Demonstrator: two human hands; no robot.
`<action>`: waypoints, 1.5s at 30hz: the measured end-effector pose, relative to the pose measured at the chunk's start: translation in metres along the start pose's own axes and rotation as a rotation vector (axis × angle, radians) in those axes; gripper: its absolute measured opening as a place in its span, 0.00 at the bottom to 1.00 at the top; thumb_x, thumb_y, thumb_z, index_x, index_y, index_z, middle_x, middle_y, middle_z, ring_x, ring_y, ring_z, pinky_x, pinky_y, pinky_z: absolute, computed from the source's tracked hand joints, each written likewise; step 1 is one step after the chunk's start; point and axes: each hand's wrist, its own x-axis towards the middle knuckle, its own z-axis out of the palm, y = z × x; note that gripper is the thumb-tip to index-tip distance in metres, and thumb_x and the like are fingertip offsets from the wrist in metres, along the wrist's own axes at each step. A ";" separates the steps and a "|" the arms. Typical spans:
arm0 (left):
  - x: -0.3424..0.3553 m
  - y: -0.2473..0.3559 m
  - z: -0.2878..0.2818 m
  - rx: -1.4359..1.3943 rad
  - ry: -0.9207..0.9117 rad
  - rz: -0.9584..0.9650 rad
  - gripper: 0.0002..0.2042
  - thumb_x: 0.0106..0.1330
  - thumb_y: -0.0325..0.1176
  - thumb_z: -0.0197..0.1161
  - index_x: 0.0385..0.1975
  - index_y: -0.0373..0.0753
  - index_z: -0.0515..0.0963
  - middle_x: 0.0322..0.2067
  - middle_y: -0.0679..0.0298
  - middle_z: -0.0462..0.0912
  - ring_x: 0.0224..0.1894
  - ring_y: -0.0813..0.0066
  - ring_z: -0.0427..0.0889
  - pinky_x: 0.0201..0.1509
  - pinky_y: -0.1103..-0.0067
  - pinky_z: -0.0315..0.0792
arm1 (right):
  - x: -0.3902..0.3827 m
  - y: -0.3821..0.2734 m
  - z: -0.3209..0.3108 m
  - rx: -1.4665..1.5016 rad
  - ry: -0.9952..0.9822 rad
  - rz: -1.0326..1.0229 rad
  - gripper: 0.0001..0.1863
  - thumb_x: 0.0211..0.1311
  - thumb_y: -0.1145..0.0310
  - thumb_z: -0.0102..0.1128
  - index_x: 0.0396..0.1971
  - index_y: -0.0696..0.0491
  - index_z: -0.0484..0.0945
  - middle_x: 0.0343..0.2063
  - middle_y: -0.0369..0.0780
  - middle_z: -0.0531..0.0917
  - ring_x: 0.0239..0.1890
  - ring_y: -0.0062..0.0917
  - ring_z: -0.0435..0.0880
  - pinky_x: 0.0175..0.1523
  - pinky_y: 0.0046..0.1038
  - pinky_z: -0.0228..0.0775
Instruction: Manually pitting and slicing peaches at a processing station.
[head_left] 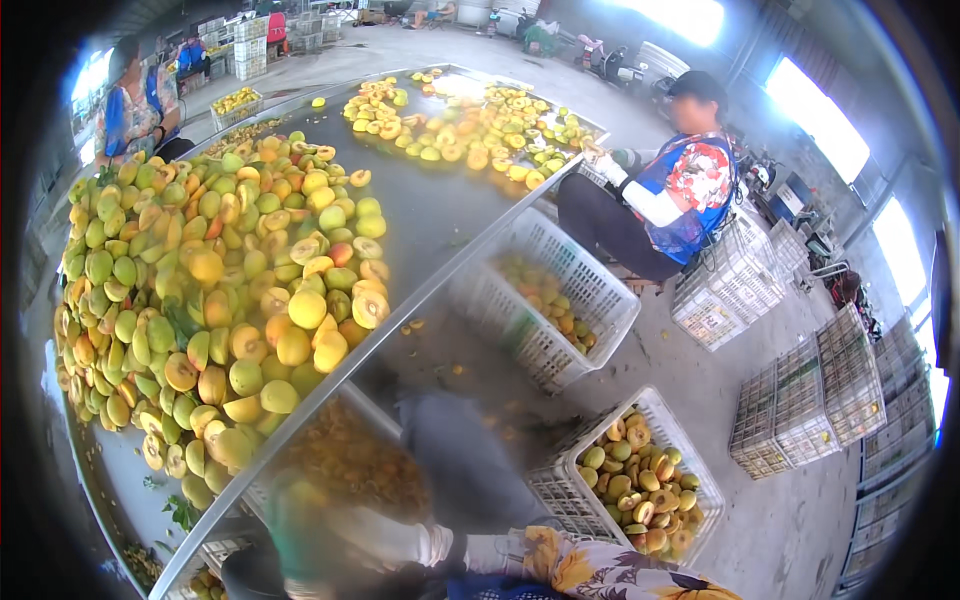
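My right hand (400, 542) wears a white glove and a floral sleeve (600, 575) that comes in from the lower right. It is smeared by motion at the bottom edge, just below the metal rim of the table (400, 305). A pale green blur (300, 515) lies to the left of its fingers, and whether it holds anything is unclear. I cannot make out my left hand. The closest things to my right hand are a blurred white crate of orange fruit pieces (350, 462) and my grey trouser leg (455, 455).
A heap of green and yellow fruit, some halved (200, 290), covers the long metal table, with more at its far end (470, 125). White crates (640, 480) (545, 300) hold fruit. A seated person (670, 190) works on the right, another (135, 105) far left. Empty crates (810, 400) are stacked on the right.
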 end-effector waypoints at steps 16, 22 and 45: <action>-0.008 -0.019 0.007 0.060 0.378 -0.013 0.09 0.64 0.27 0.59 0.41 0.30 0.78 0.35 0.63 0.80 0.35 0.79 0.76 0.42 0.82 0.72 | -0.015 -0.018 0.035 0.284 -0.095 0.103 0.24 0.70 0.44 0.39 0.31 0.52 0.68 0.12 0.30 0.66 0.05 0.14 0.62 0.08 0.19 0.54; -0.008 -0.031 0.014 0.097 0.376 0.148 0.10 0.63 0.27 0.59 0.43 0.32 0.77 0.34 0.62 0.81 0.34 0.78 0.77 0.41 0.82 0.73 | 0.005 -0.001 0.021 -0.046 0.089 -0.298 0.21 0.72 0.49 0.41 0.28 0.50 0.69 0.11 0.31 0.67 0.06 0.13 0.61 0.09 0.19 0.52; -0.012 -0.009 -0.083 0.050 0.905 0.106 0.13 0.67 0.43 0.55 0.39 0.40 0.77 0.31 0.61 0.80 0.29 0.74 0.78 0.25 0.82 0.72 | 0.003 -0.005 0.049 -0.501 -0.131 -0.554 0.19 0.70 0.53 0.44 0.30 0.52 0.75 0.13 0.38 0.75 0.12 0.30 0.75 0.17 0.32 0.65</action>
